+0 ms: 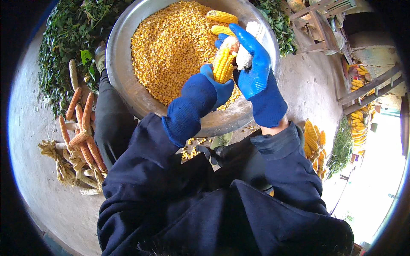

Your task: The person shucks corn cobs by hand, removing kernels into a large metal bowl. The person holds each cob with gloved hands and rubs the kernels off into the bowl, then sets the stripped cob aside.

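Both my hands wear blue coated gloves over a wide metal basin (121, 64). My left hand (218, 88) is closed round the lower end of a corn cob (223, 66). Yellow kernels cover that cob's lower part; its upper end is stripped to pale pink. Against it, my right hand (255, 79) is closed on a bare white cob (244, 57), fingers partly hidden behind the two cobs. Loose yellow kernels (171, 51) fill much of the basin. Two unshelled ears, an upper ear (222, 16) and a lower ear (221, 30), lie on them beyond my hands.
Left of my leg lie stripped reddish cobs (87, 141) and dry husks (64, 168). Green leafy stalks (68, 47) are heaped at the far left. Yellow ears (314, 143) are piled at my right, near a wooden chair (320, 32). Spilled kernels (190, 151) dot the floor below the basin.
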Demonstrator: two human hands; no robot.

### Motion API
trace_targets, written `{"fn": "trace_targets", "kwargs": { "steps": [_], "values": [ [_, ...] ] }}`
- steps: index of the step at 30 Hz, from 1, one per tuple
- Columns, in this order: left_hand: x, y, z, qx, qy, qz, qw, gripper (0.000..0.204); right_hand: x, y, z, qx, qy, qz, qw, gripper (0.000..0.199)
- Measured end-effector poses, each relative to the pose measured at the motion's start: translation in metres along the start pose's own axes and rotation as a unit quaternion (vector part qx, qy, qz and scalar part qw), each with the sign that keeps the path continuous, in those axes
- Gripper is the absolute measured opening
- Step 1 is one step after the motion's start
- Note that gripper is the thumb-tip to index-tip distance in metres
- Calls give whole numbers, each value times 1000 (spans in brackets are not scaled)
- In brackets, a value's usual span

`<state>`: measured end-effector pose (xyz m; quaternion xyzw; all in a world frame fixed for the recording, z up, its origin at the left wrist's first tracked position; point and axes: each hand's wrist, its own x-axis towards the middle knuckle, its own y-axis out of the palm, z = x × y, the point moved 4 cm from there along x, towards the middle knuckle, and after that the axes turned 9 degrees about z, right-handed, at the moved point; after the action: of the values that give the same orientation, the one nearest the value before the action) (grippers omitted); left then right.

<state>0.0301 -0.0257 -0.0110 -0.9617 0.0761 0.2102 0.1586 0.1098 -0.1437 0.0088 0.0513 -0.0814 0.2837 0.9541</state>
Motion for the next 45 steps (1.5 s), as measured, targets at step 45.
{"fn": "trace_targets", "kwargs": {
  "steps": [45],
  "values": [
    [2,7,17,181,13,11,983,59,-10,14,7,-58,124,-33,990,28]
  ]
}}
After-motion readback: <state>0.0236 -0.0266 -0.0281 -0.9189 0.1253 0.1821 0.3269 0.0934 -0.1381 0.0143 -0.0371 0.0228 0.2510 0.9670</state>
